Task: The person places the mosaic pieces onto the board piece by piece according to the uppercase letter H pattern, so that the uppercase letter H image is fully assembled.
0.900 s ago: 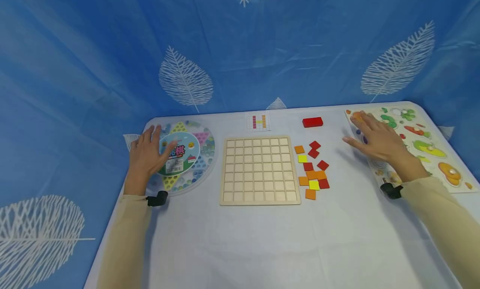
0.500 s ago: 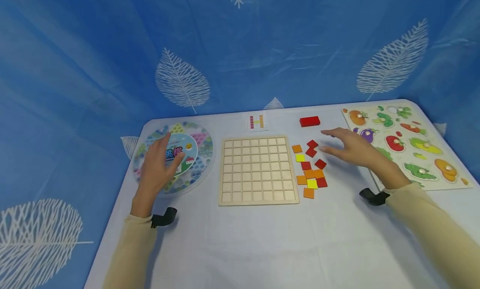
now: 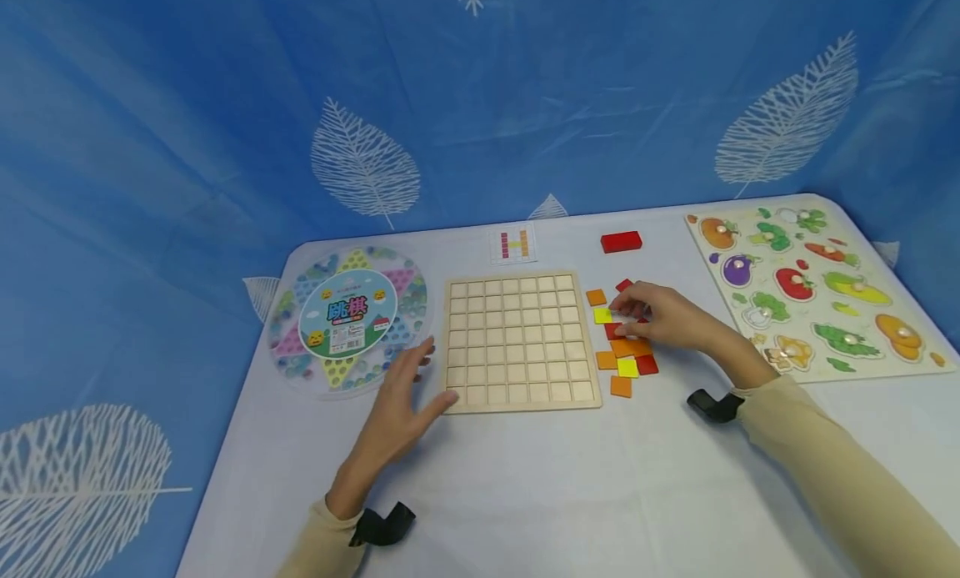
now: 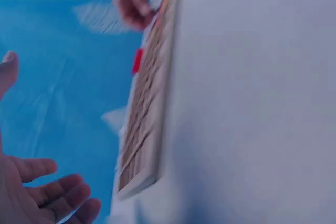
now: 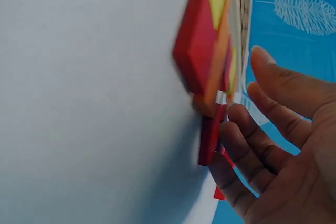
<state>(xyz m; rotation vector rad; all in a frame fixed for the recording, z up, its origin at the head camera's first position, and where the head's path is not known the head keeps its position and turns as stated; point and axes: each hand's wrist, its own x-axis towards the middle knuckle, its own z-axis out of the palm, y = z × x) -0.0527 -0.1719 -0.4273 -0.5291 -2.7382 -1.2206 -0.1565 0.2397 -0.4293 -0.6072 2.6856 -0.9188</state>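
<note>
My right hand (image 3: 671, 315) is over a loose group of small square tiles, its fingers bent loosely above a red tile (image 3: 613, 331). In the right wrist view, a gap shows between thumb and fingers with no tile in it; the fingertips are close to a dark red tile (image 5: 210, 135), and I cannot tell whether they touch. Yellow tiles (image 3: 627, 368) and orange tiles (image 3: 621, 386) lie around it; the hand covers some tiles. My left hand (image 3: 393, 419), fingers spread, hovers by the near left corner of a wooden grid board (image 3: 521, 340).
Behind the board lies a pattern card (image 3: 513, 244), with a red block (image 3: 621, 242) to its right. A round Chinese checkers set (image 3: 348, 319) is at the left. A vegetable knob puzzle (image 3: 825, 290) is at the right. A blue leaf-printed curtain (image 3: 562, 103) hangs behind the table.
My right hand has moved left from the vegetable puzzle to the tiles, its fingers bending. The left hand has come off the round set, moving right and nearer to me, towards the board.
</note>
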